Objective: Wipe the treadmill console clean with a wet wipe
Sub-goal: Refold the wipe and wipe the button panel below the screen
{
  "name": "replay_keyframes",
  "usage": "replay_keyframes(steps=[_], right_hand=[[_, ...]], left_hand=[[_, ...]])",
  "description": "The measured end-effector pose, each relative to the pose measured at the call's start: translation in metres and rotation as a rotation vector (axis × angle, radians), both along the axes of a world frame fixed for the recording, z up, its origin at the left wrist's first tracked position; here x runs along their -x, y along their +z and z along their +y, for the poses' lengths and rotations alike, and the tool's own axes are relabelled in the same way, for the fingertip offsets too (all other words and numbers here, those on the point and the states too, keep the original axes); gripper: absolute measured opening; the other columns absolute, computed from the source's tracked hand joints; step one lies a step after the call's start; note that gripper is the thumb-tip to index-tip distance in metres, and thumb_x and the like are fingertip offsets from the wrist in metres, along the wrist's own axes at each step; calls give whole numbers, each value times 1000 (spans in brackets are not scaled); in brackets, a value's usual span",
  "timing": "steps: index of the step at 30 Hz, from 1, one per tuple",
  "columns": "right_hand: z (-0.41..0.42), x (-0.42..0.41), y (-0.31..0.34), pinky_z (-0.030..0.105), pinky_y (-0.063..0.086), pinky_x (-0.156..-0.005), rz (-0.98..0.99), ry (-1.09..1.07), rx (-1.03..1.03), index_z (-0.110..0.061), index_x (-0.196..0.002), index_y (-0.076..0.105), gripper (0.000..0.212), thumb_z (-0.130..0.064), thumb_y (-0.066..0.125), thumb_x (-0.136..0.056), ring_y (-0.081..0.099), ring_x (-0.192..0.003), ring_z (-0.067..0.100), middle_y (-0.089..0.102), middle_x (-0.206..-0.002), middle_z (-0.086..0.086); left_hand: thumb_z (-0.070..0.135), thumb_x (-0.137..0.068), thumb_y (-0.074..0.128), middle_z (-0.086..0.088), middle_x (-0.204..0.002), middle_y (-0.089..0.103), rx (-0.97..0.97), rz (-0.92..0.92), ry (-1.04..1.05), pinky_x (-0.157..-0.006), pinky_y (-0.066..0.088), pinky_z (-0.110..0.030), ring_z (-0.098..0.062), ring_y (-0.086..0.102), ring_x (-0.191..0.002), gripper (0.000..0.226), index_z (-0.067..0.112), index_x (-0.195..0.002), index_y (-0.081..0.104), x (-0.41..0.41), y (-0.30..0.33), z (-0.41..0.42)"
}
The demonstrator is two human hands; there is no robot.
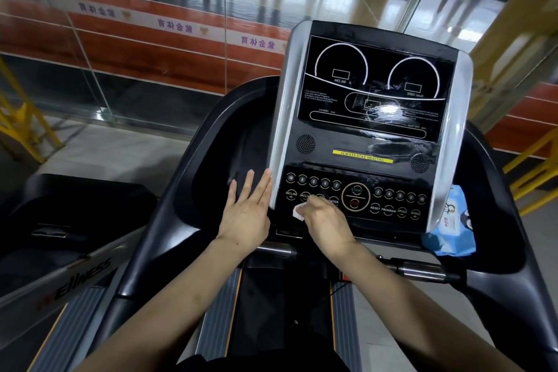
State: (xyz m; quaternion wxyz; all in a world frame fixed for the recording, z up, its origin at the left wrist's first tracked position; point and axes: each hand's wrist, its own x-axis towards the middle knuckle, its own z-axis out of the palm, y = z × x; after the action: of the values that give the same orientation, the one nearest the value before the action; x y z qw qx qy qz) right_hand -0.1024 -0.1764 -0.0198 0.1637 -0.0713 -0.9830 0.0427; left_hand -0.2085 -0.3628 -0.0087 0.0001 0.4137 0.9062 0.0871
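Fingers of right hand [324,216] pinch crumpled white wet wipe [299,211] on glossy black console [356,160]; left hand [246,214] flat, spread.

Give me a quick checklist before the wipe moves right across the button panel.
1. White wet wipe in the right hand's grip: ok.
2. Wipe on the black button panel, lower left: ok.
3. Left hand open beside the console's silver left edge, off the buttons: ok.
4. Round START/STOP button lies just right of the wipe; risk of pressing it: not ok.
5. Blue wet wipe pack at the console's right side for spares: ok.
6. Wipe's remaining dampness: cannot tell.
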Motion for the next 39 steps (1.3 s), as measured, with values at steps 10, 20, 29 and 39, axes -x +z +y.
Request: replay_keyframes(steps=[10, 20, 29, 39], right_hand=[[-2, -34, 74, 32, 54, -75, 344, -304, 1724, -9, -104, 78, 19, 1, 62, -98, 69, -90, 19, 77, -100, 5], [-20, -39, 106, 31, 59, -81, 401, -58, 2022, -4, -118, 69, 25, -2, 54, -98, 70, -102, 25, 72, -119, 20], [-26, -38, 107, 31, 52, -75, 474, -120, 1702, -16, -128, 65, 38, 7, 58, -98, 67, -94, 23, 75, -111, 13], [-37, -40, 106, 28, 53, -94, 380, -85, 1021, -30, -97, 80, 23, -8, 80, -88, 64, -117, 13, 65, -124, -7]], left_hand=[[14, -100, 61, 8, -122, 71, -769, -513, 131, -102, 51, -31, -9, 64, -115, 30, 25, -128, 66, -15, 35, 17], [24, -99, 69, 2, -111, 77, -936, -1132, 59, -96, 54, -27, -8, 69, -110, 23, 32, -120, 73, -35, 79, 27], [12, -93, 75, -8, -96, 76, -1171, -1190, 120, -82, 53, -18, -9, 71, -86, 21, 17, -113, 76, -37, 92, 24], [13, -92, 76, -17, -100, 74, -1264, -1131, 215, -85, 58, -34, -24, 74, -89, 12, 16, -104, 74, -37, 90, 25]])
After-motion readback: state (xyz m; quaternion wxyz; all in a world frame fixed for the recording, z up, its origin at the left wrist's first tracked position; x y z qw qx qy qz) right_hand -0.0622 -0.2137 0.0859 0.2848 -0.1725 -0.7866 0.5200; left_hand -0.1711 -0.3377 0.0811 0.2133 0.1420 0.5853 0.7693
